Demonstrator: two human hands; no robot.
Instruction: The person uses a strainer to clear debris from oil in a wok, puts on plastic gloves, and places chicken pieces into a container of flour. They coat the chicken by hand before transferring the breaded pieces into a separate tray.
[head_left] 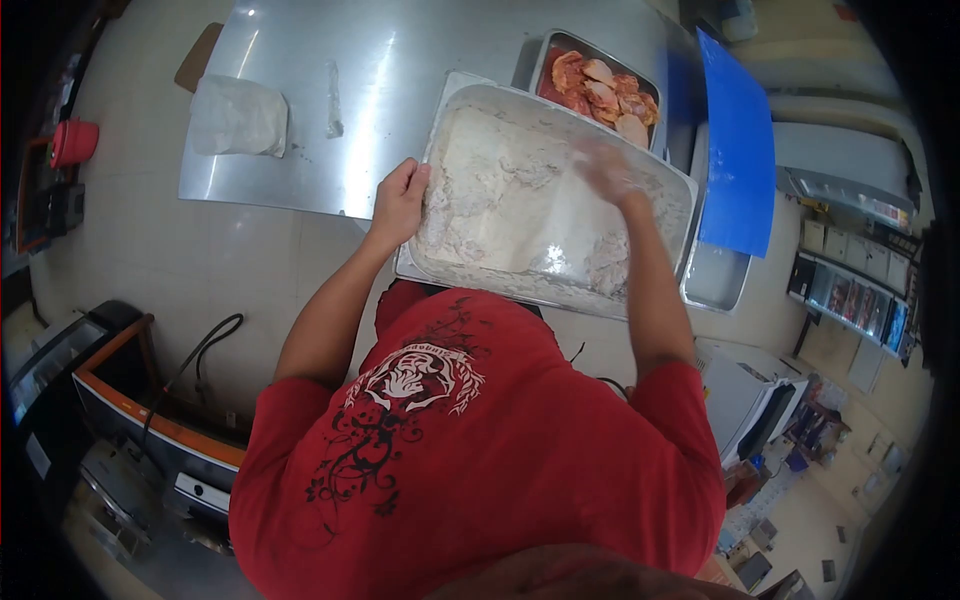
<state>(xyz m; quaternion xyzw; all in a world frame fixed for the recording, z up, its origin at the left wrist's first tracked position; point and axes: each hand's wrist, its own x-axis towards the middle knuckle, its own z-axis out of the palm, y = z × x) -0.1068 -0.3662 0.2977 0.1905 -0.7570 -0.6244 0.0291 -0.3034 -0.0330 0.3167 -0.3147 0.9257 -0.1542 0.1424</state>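
The left hand point(402, 197) is gripping a rectangular silver metal pan point(668, 190). The right hand point(608, 173) is blurring over white powder point(478, 145), finger state unclear.

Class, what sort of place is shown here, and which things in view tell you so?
Probably a commercial kitchen or food-preparation room: there are a broad stainless-steel table, a large metal pan with white, flour-like powder in it, and what looks like raw meat.
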